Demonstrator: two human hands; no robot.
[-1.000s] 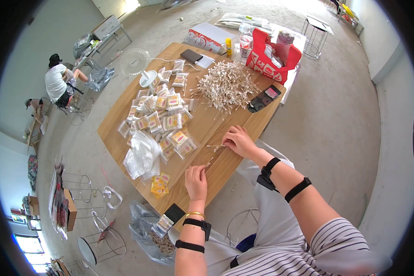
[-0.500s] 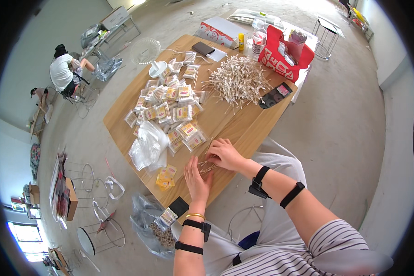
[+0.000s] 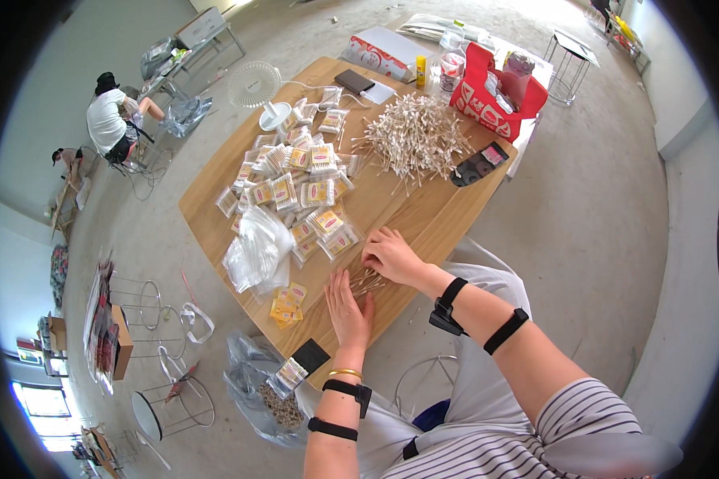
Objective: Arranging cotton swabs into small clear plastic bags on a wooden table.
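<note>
A small group of cotton swabs [image 3: 367,283] lies on the wooden table [image 3: 407,219] between my two hands, near the table's front edge. My left hand [image 3: 348,313] rests beside their left side, fingers stretched out and close together, thumb near the swabs. On the other side, my right hand [image 3: 393,257] bends its fingers down, with thumb and fingertips closed at the swabs' far ends. How many swabs those fingers grip is hidden. Beyond lies a large heap of loose cotton swabs [image 3: 415,140]. Small filled swab packets [image 3: 315,194] are piled to the left.
Clear plastic bags [image 3: 257,249] and yellow cards [image 3: 287,305] lie left of my left hand. A white fan [image 3: 273,116], dark wallet [image 3: 354,81], black phone-like item [image 3: 481,164] and red bag [image 3: 487,108] stand farther off. A plastic sack [image 3: 256,391] sits below the table. People work at far left.
My right hand has shifted slightly away from me. My left hand has moved slightly right, and the swabs between the hands show more plainly.
</note>
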